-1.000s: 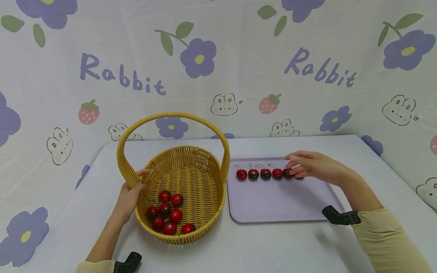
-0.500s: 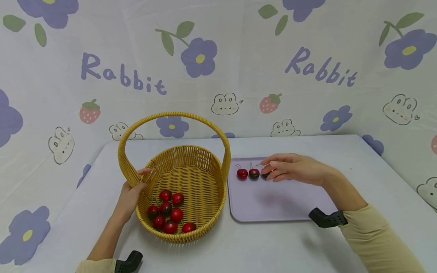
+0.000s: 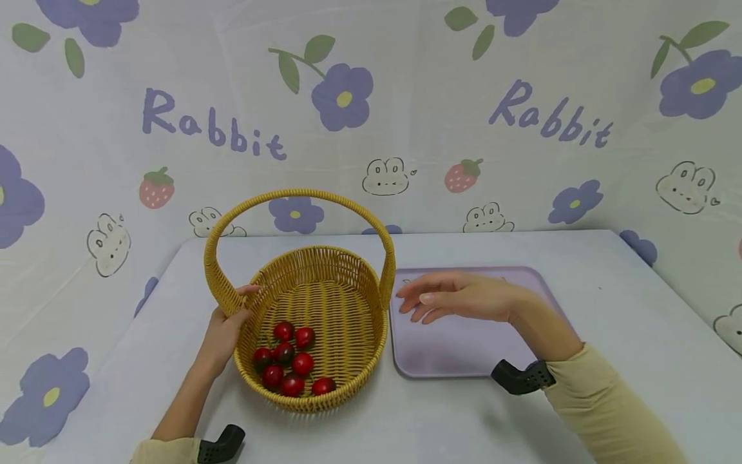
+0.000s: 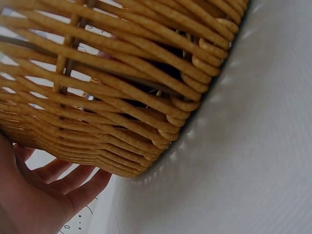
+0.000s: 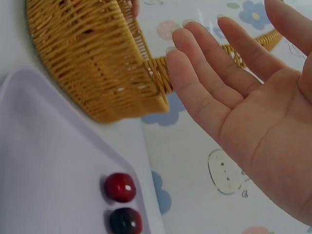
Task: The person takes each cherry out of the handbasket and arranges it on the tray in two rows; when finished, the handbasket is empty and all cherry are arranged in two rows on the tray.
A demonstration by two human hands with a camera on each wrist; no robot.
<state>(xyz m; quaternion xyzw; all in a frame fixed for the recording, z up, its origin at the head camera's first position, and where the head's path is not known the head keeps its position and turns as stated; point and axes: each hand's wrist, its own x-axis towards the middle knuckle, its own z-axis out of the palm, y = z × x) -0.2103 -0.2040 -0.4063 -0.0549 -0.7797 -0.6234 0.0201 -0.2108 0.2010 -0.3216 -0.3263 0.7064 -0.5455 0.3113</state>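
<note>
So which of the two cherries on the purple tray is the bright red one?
The bright red cherry is the one nearer the woven yellow basket. The other cherry, beside it on the purple tray, is much darker, almost black.

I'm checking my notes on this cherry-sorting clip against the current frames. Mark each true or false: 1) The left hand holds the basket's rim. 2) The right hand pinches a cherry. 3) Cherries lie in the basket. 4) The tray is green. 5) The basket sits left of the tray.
1) True: the left hand grips the basket at its rim.
2) False: the right hand is open and holds nothing.
3) True: red cherries lie inside.
4) False: the tray is lilac.
5) True.
</note>
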